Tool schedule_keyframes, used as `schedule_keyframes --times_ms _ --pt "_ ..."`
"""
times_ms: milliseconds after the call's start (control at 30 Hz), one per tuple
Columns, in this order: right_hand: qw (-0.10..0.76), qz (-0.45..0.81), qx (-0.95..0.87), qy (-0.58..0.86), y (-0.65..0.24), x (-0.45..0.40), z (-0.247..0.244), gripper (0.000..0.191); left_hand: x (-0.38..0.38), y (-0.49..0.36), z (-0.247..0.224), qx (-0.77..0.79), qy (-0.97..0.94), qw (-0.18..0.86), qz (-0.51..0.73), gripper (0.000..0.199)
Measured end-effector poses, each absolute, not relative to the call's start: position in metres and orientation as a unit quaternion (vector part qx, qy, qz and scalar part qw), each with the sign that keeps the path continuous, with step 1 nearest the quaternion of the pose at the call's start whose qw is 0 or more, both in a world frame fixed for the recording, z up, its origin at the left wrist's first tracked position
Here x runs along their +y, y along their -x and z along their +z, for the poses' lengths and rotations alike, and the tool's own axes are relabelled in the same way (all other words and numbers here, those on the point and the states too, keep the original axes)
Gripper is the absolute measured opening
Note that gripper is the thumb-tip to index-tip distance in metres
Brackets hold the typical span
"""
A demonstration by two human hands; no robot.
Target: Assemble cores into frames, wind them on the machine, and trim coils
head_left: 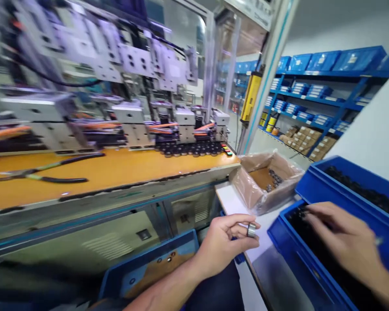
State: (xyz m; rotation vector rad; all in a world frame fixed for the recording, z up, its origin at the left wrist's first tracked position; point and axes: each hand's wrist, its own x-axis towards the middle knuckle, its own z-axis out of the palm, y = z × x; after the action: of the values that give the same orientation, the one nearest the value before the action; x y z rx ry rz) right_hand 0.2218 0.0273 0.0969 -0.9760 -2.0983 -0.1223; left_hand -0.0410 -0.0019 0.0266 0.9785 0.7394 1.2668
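Metal ring (251,230) sits pinched in left grip (222,239) near a carton (245,188), right grip (348,242) at blue bin (293,255) unclear

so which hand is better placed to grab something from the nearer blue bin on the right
Likely the right hand: its fingertips are at the dark contents of that blue bin. The left hand holds a metal part outside it.

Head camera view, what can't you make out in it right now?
- Right hand, head view: whether it grips anything; blur and dark contents obscure the fingertips.
- Blue bin under that hand, head view: near end, cut off by the bottom edge.
- Machine's upper plates, head view: fine details, blurred.
- Shelf bin labels, head view: wording, too small.
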Motion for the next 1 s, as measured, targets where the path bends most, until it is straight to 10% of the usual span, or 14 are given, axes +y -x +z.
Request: schedule_keyframes --times_ms 300,1000 --pt "0.42 0.158 -0.855 0.261 -0.177 0.0 0.055 0.026 -0.005 0.016 0.025 0.296 -0.473 0.653 0.512 0.034" --pt "0.418 -0.001 -0.895 0.158 -0.18 0.005 0.054 0.029 -0.011 0.012 0.018 0.29 -0.458 0.65 0.533 0.037"
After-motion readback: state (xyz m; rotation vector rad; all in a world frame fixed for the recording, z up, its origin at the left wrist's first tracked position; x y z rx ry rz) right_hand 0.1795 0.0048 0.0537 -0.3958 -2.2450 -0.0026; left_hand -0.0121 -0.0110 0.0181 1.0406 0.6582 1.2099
